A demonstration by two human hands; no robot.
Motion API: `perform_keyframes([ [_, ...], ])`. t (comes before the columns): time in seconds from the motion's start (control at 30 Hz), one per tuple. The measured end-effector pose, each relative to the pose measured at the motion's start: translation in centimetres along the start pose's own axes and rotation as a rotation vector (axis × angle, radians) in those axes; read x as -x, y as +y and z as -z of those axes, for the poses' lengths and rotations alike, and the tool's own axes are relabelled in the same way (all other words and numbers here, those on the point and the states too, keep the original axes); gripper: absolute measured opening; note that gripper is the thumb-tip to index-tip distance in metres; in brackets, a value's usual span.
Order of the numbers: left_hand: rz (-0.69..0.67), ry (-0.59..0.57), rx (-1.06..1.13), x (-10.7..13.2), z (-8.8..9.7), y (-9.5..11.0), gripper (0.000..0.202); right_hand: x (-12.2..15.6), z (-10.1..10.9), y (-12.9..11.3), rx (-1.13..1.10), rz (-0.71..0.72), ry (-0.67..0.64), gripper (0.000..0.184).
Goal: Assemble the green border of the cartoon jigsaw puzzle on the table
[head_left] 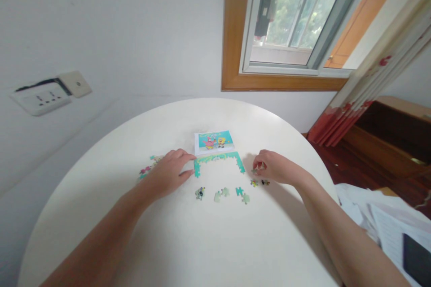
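Note:
A partly joined jigsaw puzzle border (pixel 218 158), turquoise and green, lies on the white table with its top row and parts of both sides linked. My left hand (pixel 174 168) rests at its left edge, thumb and fingers apart, fingertips by the border. Right of the border, my right hand (pixel 267 166) pinches a small puzzle piece (pixel 255 171) close to the tabletop. Just below that hand lie colourful loose pieces (pixel 254 183). Pale green pieces (pixel 221 193), a turquoise piece (pixel 239 191) and a dark patterned cluster (pixel 200 193) sit nearer me. More pieces (pixel 145 171) are partly hidden behind my left hand.
Behind the border lies a puzzle box (pixel 215 141) with a cartoon picture. The round white table (pixel 188 242) meets the wall near a window (pixel 286 18). Papers (pixel 380 215) and a dark flat object (pixel 417 255) are at the right. Wall sockets (pixel 43 97) are at the left.

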State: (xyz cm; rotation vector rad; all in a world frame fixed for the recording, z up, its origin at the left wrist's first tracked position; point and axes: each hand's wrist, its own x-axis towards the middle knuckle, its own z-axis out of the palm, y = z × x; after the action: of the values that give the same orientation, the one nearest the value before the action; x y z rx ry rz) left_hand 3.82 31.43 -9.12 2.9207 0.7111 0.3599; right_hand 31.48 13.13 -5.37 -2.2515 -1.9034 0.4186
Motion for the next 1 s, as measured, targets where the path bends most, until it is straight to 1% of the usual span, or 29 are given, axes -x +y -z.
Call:
perform_keyframes([
  [0.1, -0.003, 0.004, 0.002, 0.0, -0.1, -0.1, 0.033, -0.1, -0.2, 0.0, -0.046, 0.062, -0.002, 0.022],
  [0.2, -0.001, 0.009, 0.014, 0.0, -0.2, -0.3, 0.033, -0.1, -0.2, -0.1, -0.086, 0.114, -0.011, 0.022],
  [0.4, -0.008, 0.008, 0.017, 0.0, -0.3, -0.4, 0.033, 0.0, -0.3, -1.1, -0.134, 0.161, -0.042, 0.022],
  [0.6, -0.008, -0.002, 0.004, -0.1, -0.1, -0.1, 0.033, -0.2, -0.8, -1.6, -0.146, 0.212, -0.038, 0.020],
  [0.87, -0.007, 0.000, 0.001, 0.0, -0.2, -0.2, 0.033, -0.4, -1.2, -1.5, -0.138, 0.214, -0.030, 0.021],
  [1.0, -0.015, -0.008, -0.021, -0.1, -0.2, -0.2, 0.033, -0.2, -1.1, -1.8, -0.141, 0.200, -0.028, 0.024],
])
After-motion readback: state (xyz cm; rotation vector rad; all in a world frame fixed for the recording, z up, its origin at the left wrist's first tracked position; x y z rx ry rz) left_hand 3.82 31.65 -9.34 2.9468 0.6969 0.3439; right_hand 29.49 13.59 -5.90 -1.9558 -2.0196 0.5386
